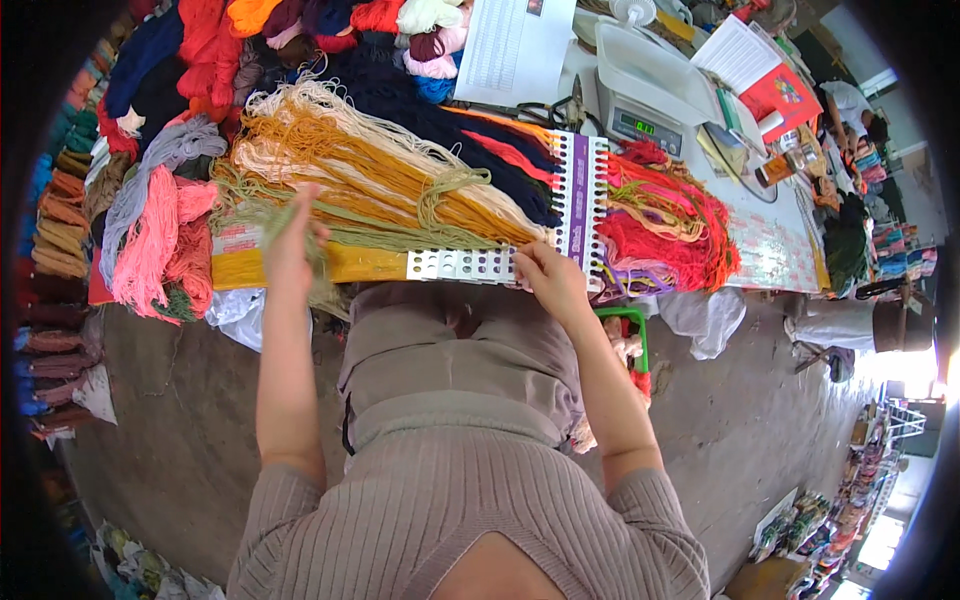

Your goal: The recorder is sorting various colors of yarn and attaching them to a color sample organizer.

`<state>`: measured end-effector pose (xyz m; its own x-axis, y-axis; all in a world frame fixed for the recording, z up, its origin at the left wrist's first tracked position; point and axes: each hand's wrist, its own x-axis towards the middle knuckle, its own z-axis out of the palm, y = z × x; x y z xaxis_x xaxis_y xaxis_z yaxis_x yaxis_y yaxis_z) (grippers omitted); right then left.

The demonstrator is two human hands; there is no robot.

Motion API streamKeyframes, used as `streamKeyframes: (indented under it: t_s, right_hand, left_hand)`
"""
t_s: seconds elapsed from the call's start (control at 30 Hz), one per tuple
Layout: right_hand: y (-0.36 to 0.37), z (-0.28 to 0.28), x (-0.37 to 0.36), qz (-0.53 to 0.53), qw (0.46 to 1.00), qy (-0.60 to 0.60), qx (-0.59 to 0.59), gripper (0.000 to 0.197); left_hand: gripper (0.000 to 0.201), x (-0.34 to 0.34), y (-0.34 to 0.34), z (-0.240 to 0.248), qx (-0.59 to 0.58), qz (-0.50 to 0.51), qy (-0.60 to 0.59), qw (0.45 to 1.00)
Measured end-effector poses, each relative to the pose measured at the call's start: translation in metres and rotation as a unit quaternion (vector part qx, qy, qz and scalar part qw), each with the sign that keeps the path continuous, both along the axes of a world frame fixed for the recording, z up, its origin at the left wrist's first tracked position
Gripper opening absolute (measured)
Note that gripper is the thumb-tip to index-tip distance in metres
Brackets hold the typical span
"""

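Note:
On the table edge lies a white perforated card strip (460, 265) with rows of round holes. My right hand (553, 278) pinches its right end, where green strands meet it. My left hand (290, 248), slightly blurred, is among the loose ends of sage-green yarn (390, 232), with strands showing on both sides of the fingers. Mustard and cream yarn (350, 165) fans out just beyond. Its gathered ends reach a white and purple holed card (577, 200) standing across the table. Red, pink and orange yarn (665, 225) spreads out on that card's right side.
Coloured yarn skeins (160, 230) are heaped at the left and back. A digital scale (645, 125) with a clear tray, scissors (565, 115), a printed sheet (515, 50) and a small bottle (785, 165) stand or lie at the back. A green crate (630, 330) sits below the table.

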<state>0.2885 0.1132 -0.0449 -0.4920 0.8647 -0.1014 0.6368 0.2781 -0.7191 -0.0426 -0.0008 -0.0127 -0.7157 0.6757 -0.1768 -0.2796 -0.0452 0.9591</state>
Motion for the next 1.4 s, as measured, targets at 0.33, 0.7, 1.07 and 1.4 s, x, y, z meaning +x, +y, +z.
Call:
streamKeyframes:
  t_s: [0.33, 0.7, 1.07, 1.4]
  right_hand:
    - [-0.016, 0.011, -0.021, -0.040, 0.986, -0.128, 0.102, 0.033]
    - [-0.010, 0.013, -0.019, -0.039, 0.990, -0.107, 0.080, 0.029]
    - [-0.012, 0.009, -0.017, -0.052, 0.989, -0.079, 0.113, 0.028]
    - [-0.011, 0.014, -0.016, -0.052, 0.991, -0.080, 0.096, 0.028]
  left_hand:
    - [0.014, 0.130, 0.044, -0.016, 0.118, -0.220, 0.424, 0.871]
    - [0.017, 0.157, 0.058, -0.048, 0.038, -0.310, 0.387, 0.868]
    - [0.011, 0.157, 0.068, -0.041, -0.015, -0.327, 0.372, 0.869]
    - [0.053, 0.138, 0.052, -0.031, -0.076, -0.263, 0.443, 0.854]
